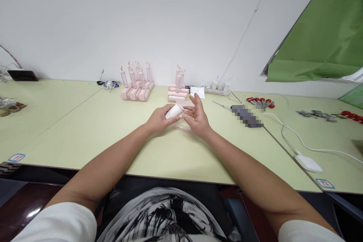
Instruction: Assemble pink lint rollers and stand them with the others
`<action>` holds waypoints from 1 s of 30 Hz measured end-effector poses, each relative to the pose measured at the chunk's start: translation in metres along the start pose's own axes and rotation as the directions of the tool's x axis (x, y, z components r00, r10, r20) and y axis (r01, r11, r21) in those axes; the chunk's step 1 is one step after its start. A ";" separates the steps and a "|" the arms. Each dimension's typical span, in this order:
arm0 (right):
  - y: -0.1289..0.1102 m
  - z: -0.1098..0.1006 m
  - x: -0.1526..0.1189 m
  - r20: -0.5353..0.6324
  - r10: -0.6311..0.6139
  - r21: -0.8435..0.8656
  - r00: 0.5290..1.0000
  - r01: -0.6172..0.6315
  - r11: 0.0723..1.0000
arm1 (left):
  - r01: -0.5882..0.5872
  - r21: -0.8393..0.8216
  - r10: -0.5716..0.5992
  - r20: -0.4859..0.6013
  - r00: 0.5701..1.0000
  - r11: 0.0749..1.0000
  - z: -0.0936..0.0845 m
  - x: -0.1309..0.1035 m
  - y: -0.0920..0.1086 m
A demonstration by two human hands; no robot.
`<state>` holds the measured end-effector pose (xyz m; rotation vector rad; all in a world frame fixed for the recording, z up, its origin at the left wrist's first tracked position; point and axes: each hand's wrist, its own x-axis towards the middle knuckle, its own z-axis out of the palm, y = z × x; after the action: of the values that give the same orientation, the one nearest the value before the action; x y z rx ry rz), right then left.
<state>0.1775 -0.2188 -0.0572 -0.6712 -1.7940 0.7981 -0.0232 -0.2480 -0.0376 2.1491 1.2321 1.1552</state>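
Note:
My left hand [161,120] is wrapped around a white cylinder with a pink rim [174,111], tilted with its rim end toward the right. Close to that end is my right hand [198,118], its fingers spread and the index finger raised; whether a fingertip touches the rim, I cannot tell. Beneath the hands, a clear pinkish tube [183,127] lies on the table, partly covered by the right hand. Behind them sits a small group of pink cylinders [177,93], some lying and some upright with loops on top.
Another cluster of pink cylinders [138,87] stands at the back left. A power strip [217,91] runs along the wall beside a white paper [197,92]. To the right are a blurred dark object [246,116], red-ended tools [261,102] and a white cable box [308,162].

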 end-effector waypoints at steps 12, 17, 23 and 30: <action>0.003 -0.012 0.005 0.189 0.101 -0.245 0.977 -0.053 0.968 | 0.111 0.011 -0.106 -0.198 0.974 0.994 -0.001 0.002 -0.012; 0.011 -0.015 0.007 0.345 0.258 -0.304 0.903 -0.152 0.940 | 0.141 -0.037 -0.146 -0.222 0.964 0.989 -0.001 0.004 -0.017; 0.001 -0.015 0.008 0.341 0.330 -0.451 0.880 -0.155 0.879 | 0.135 -0.054 -0.144 -0.221 0.965 0.989 -0.002 0.005 -0.017; 0.001 -0.016 0.011 0.226 0.338 -0.606 0.914 -0.139 0.783 | 0.170 -0.110 -0.192 -0.232 0.954 0.979 -0.002 0.005 -0.016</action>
<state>0.1890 -0.2068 -0.0474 -1.2544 -2.3191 0.5321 -0.0315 -0.2353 -0.0446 1.8278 1.4191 1.3927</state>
